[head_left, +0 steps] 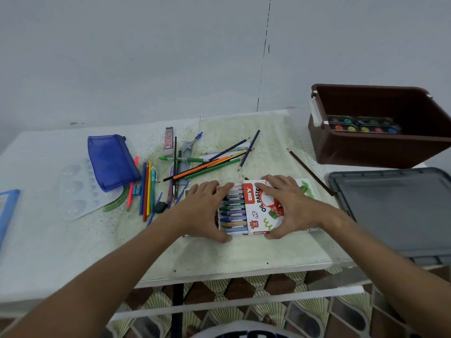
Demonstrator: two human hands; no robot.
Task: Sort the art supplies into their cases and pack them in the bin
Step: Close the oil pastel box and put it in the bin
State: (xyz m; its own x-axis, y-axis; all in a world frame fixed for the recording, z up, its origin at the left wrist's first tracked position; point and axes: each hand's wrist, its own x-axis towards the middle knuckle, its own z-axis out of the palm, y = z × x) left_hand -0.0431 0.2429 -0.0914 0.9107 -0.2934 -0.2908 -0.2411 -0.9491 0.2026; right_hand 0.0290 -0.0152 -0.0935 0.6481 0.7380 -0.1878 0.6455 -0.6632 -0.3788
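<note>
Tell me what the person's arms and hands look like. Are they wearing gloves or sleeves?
No gloves and no sleeves. Both forearms are bare all the way to the bottom edge of the picture. The left hand and the right hand are bare too, with no rings, watch or bracelets that I can see. The fingernails look short and plain.

Pastel box sleeve (264,208): "DIY" in white on a red band; "OIL PASTE…" in dark letters below, the end hidden under the right hand (288,206).
Sleeve near edge: small red "DIY" tag; "…STELS" partly legible.
Red-printed eraser (168,140): print too small to read.
</note>
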